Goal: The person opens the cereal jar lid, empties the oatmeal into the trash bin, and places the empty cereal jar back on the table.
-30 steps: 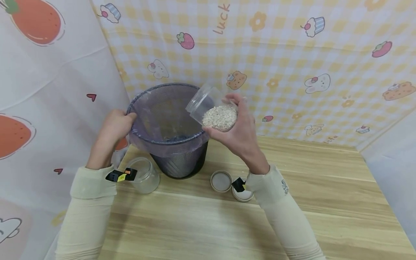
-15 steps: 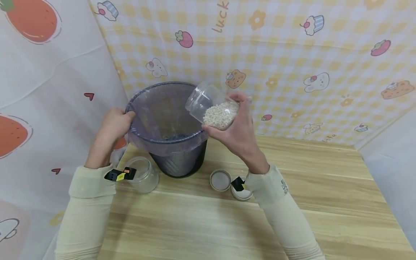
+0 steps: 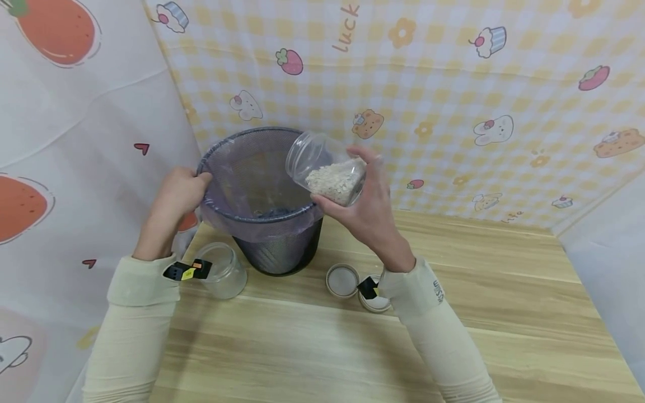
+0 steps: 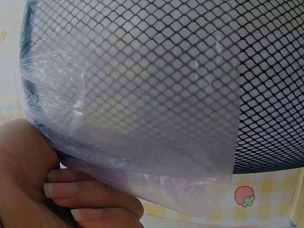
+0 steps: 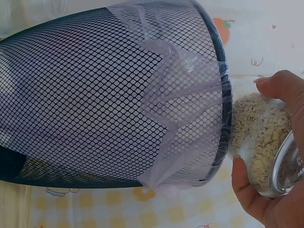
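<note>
My left hand (image 3: 181, 190) grips the rim of a dark mesh trash can (image 3: 277, 254) on its left side. A thin purplish bag (image 3: 252, 226) lines the can and folds over its rim; the left wrist view shows thumb and curled fingers (image 4: 95, 195) at that edge. With my right hand (image 3: 370, 218) I hold a clear jar (image 3: 301, 154), tipped with its lidless mouth to the left over the can's right rim. Pale flakes like oats (image 3: 330, 182) lie along the jar's lower side, reaching toward the mouth. Some dark matter shows at the can's bottom.
A second clear jar (image 3: 224, 277) stands on the wooden table (image 3: 282, 347) at the can's front left. Two round lids (image 3: 342, 280) lie to the can's front right, one partly hidden by the right wrist camera. Patterned cloth (image 3: 433, 73) hangs close behind and at the left.
The jar in my right hand has tipped further toward the can, and the flakes have slid nearer its mouth. My left hand keeps its hold on the rim.
</note>
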{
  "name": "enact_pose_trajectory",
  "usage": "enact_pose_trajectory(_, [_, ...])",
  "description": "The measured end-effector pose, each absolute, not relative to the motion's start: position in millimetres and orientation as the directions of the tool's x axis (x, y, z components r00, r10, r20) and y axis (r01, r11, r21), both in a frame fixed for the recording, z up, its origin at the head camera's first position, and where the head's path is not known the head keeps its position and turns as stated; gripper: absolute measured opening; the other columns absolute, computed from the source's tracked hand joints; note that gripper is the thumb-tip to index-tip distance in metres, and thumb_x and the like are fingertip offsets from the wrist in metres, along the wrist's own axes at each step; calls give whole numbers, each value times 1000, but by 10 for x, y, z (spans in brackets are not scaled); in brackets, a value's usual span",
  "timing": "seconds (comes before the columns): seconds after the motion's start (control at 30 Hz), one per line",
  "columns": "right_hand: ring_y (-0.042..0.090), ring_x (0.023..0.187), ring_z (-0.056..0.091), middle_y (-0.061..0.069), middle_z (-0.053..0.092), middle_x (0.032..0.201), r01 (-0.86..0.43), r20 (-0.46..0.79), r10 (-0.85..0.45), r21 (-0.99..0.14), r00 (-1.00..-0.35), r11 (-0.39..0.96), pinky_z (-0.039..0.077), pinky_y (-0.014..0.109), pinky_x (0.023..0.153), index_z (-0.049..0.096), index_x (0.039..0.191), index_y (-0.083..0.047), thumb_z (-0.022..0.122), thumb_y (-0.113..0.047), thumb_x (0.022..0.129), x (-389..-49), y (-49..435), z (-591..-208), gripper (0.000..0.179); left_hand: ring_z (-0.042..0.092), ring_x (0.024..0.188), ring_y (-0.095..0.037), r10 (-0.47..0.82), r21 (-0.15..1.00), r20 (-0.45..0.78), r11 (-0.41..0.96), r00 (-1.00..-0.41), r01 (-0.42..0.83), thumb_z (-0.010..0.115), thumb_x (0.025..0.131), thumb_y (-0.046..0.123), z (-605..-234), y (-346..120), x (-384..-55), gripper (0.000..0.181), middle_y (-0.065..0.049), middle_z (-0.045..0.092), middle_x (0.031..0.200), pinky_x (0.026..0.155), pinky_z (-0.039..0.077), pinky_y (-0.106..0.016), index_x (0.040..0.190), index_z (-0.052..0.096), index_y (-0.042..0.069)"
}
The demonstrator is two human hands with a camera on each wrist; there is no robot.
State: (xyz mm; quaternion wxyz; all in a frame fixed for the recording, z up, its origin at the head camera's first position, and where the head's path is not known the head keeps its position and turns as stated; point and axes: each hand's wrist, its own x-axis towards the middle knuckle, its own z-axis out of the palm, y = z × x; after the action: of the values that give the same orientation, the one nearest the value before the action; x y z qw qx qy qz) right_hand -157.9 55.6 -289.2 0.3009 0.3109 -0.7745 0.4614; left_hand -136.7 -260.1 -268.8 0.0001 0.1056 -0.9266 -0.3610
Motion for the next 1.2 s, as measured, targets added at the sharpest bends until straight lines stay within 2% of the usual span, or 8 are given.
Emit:
enact_pose_trajectory(0.2, [23, 105, 47, 16, 47, 119, -771, 764, -206, -516, -611, 373, 41, 39, 85, 40, 132, -12, 88, -29, 65, -1597, 554, -2888, 85, 36, 53, -18, -188, 667, -81, 720, -979, -193, 35, 99, 25, -2692, -2607, -1373, 40, -1, 34, 58, 47, 32, -33, 64, 37, 7])
enact_pose_trajectory(0.47, [21, 101, 49, 13, 49, 115, -768, 764, -204, -512, -612, 384, 43, 38, 79, 41, 136, -14, 88, -33, 65, -1580, 559, -2850, 87, 37, 54, -19, -194, 658, -85, 725, -977, -201, 35, 99, 26, -2678, -2615, -1371, 40, -2, 34, 58, 48, 32, -34, 64, 38, 6])
enact_pose_trajectory(0.67, [20, 103, 50, 11, 51, 119, -782, 781, -201, -493, -591, 383, 44, 38, 81, 43, 136, -16, 88, -33, 64, -1568, 566, -2808, 86, 37, 56, -20, -193, 652, -74, 733, -978, -194, 35, 98, 25, -2657, -2602, -1361, 40, -3, 34, 60, 49, 32, -34, 64, 38, 5])
enact_pose_trajectory(0.9, [19, 112, 49, 5, 51, 130, -794, 794, -207, -469, -571, 387, 44, 40, 86, 45, 136, -18, 89, -34, 63, -1571, 572, -2778, 87, 37, 56, -20, -193, 657, -78, 728, -978, -196, 36, 98, 25, -2665, -2604, -1370, 39, -3, 34, 60, 50, 32, -34, 64, 38, 5])
enact_pose_trajectory(1.2, [18, 110, 49, 6, 52, 127, -788, 793, -200, -473, -576, 395, 44, 39, 84, 45, 136, -19, 88, -35, 64, -1562, 566, -2776, 85, 36, 53, -19, -200, 675, -56, 714, -978, -184, 38, 97, 22, -2681, -2606, -1368, 38, -2, 33, 58, 49, 31, -35, 62, 37, 6])
